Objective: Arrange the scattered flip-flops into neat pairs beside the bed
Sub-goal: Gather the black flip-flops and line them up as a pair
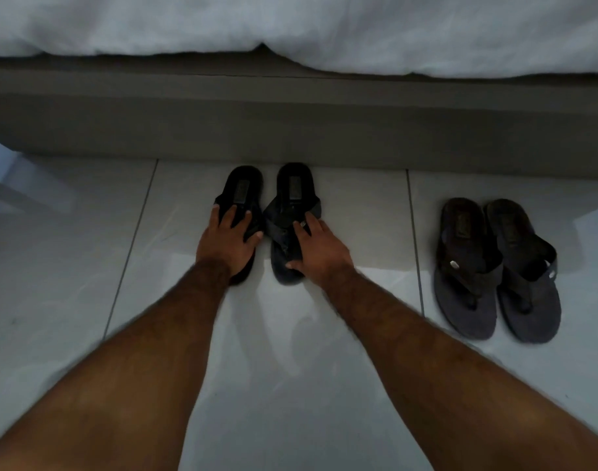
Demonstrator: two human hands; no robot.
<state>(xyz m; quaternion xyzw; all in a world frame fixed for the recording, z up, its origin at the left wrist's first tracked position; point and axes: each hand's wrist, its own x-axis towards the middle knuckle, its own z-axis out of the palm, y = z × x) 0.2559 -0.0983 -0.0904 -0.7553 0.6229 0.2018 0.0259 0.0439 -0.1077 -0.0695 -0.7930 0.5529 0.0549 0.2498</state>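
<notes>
light: dim, cool grey-blue cast | glare: soft sheen on floor tiles | shadows: faint, diffuse | detail: dark flip-flops nearly lost | edges: wide-angle bowing, slight softness, forearms blurred

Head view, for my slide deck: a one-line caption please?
Left hand and right hand press two dark flip-flops side by side beside the bed; another pair sits right.

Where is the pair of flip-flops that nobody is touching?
In the head view, the untouched pair sits side by side on the floor tiles at right, near the bed base, apart from both hands.
</notes>
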